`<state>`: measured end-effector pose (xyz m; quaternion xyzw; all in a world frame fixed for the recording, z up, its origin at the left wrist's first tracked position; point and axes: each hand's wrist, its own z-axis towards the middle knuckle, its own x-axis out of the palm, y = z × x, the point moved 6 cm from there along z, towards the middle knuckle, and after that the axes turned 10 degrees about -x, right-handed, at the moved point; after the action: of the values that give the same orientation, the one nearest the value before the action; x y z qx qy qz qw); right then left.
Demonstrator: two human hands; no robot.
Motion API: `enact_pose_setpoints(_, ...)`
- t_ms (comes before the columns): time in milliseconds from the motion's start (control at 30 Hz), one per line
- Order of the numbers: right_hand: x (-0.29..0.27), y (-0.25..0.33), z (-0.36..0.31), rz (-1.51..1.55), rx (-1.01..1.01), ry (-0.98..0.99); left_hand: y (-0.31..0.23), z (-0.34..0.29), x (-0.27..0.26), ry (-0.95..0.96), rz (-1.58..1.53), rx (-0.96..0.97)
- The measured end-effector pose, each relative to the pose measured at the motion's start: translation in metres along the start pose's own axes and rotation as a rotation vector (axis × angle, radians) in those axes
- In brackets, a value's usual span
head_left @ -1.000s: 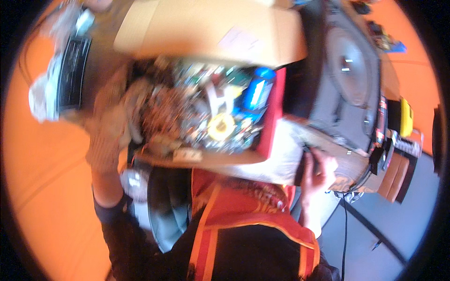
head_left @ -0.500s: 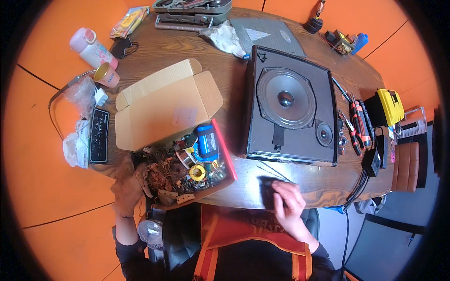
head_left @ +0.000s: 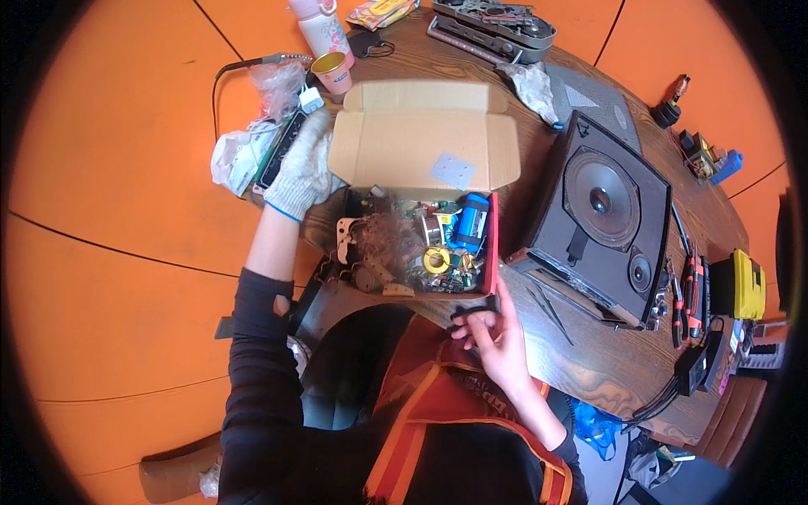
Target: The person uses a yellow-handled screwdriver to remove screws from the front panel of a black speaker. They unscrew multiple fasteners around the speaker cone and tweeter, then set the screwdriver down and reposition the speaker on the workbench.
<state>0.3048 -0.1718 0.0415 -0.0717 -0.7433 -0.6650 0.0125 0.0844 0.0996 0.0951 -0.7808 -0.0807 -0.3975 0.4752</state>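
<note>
My left hand (head_left: 300,172) wears a pale knitted glove and is beside the left edge of the open cardboard box (head_left: 387,135). Its fingers stretch up over a flat black device with knobs (head_left: 279,150); whether they touch it I cannot tell. Below the box's front right corner, my bare right hand (head_left: 498,341) is closed on a small black piece (head_left: 474,311) whose kind is unclear. Inside the box lie tangled brown wire (head_left: 387,236), a blue cylindrical part (head_left: 471,220), a yellow ring-shaped spool (head_left: 436,260) and loose small parts.
A black speaker (head_left: 602,202) stands on the wooden table (head_left: 555,370) right of the box. Dark thin rods (head_left: 550,313) lie before it. Pliers (head_left: 692,295) and a yellow-lidded box (head_left: 749,284) are far right. A cup (head_left: 332,74) and bottle (head_left: 324,34) stand at back left.
The view has swung, so the table's things appear further right. My left hand has moved from the box's front left side up beside the black device. My right hand has come closer to the box.
</note>
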Motion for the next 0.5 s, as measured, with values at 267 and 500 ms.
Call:
enact_pose_setpoints(267, -0.011, 0.003, 0.000, 0.135, -0.107, -0.042, -0.019, -0.060, 0.013, -0.048, 0.173, 0.163)
enact_pose_setpoints(500, -0.026, -0.002, 0.004, 0.088, -0.097, -0.187, 0.022, -0.108, 0.035, -0.351, 0.931, -0.083)
